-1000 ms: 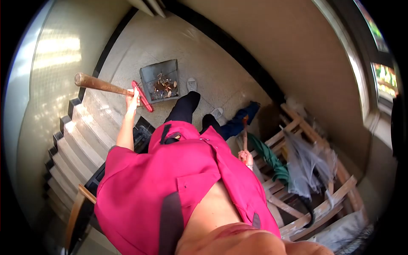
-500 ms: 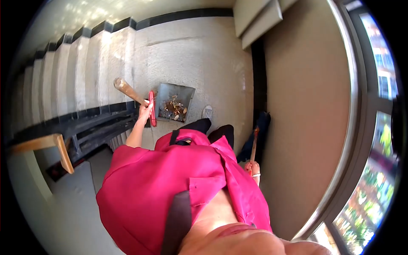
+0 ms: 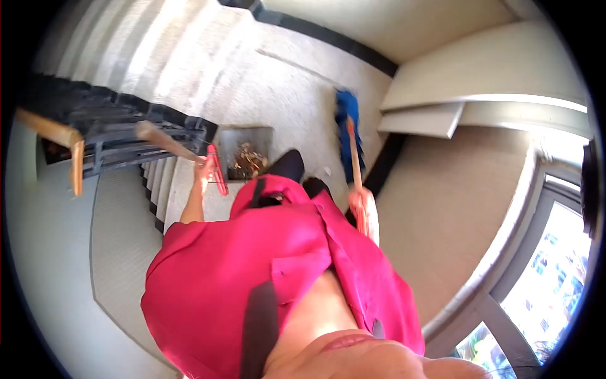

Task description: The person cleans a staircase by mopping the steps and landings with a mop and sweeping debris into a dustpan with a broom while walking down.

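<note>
On the left, my left hand (image 3: 203, 173) is closed around a thick wooden handle (image 3: 167, 144). Beside it are a red bar (image 3: 218, 169) and the grey dustpan (image 3: 228, 140), which holds brown debris and small scraps (image 3: 248, 161). My right hand (image 3: 361, 201) grips a wooden broom stick (image 3: 355, 158) with a red lower part. At the far end of that stick, the blue broom head (image 3: 348, 129) lies on the pale floor, right of the dustpan.
Stairs (image 3: 151, 44) run along the upper left, beside a black railing (image 3: 120, 136) with a wooden handrail (image 3: 53, 131). Pale boards (image 3: 429, 119) lean at the upper right. A dark skirting strip (image 3: 341, 41) edges the floor. A window (image 3: 543, 278) is at the lower right.
The view has turned to the right, and the wooden rack with umbrellas is out of sight. The blue broom head has moved forward from beside my feet. Both hands keep their holds.
</note>
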Demonstrator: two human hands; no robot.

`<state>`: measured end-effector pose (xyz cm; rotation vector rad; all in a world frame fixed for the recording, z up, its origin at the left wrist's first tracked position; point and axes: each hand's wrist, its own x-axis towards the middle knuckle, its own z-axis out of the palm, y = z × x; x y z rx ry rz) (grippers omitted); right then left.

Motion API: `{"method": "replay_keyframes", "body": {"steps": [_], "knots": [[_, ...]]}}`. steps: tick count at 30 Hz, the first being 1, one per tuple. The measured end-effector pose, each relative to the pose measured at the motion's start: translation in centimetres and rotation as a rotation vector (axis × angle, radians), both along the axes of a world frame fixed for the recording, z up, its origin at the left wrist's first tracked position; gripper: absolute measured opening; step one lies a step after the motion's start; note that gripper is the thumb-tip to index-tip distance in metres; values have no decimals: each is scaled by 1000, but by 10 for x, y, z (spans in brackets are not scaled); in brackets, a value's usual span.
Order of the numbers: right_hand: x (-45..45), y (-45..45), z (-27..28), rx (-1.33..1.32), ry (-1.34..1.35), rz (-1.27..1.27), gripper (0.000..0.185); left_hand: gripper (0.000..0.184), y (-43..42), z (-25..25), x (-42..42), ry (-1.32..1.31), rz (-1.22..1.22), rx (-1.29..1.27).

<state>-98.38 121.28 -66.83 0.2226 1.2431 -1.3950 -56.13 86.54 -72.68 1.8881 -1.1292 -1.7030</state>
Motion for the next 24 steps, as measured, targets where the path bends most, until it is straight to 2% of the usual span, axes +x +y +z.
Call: {"method": "replay_keyframes", "body": {"steps": [2,3,5,6,9,11,13,15,16,17,18,19,20,21,23,24], "knots": [[-25,-40,23,-93,-355,-300,13,25,-5,-8,7,-16,109,115],[-39,-62,32,-126,-548,-439,14,24,-7,1,6,-66,146,140],[-65,-79,33,-328,-704,-503,35,23,-4,21,-12,-162,206,87],[-79,-89,34,-365,-757,-552,39,23,-9,16,-14,-150,243,83],[-102,-132,46,-612,-935,-650,40,24,-23,35,-26,-114,307,177],[-124,-161,30,-663,-962,-694,41,29,-31,31,-31,-182,347,217],[-135,-185,22,-766,-1050,-774,39,26,-36,30,-32,-97,414,237],[-163,-197,-5,-512,-910,-648,36,25,-38,31,-43,-83,459,247],[-180,-201,-22,-309,-787,-489,29,23,-39,33,-48,-64,502,242],[-197,-203,-38,-64,-533,-230,11,23,-41,34,-51,-71,512,250],[-214,-210,-56,81,-487,-90,7,23,-42,34,-54,-35,522,237],[-229,-214,-80,224,-437,51,12,23,-42,34,-55,1,532,223],[-241,-214,-104,243,-381,82,19,23,-42,36,-51,4,520,236],[-260,-212,-135,324,-491,61,19,23,-42,38,-59,5,537,234],[-263,-236,-108,515,-249,211,19,22,-35,56,-69,5,614,198],[-259,-235,-108,444,-169,267,19,21,-48,55,-61,62,612,227]]}}
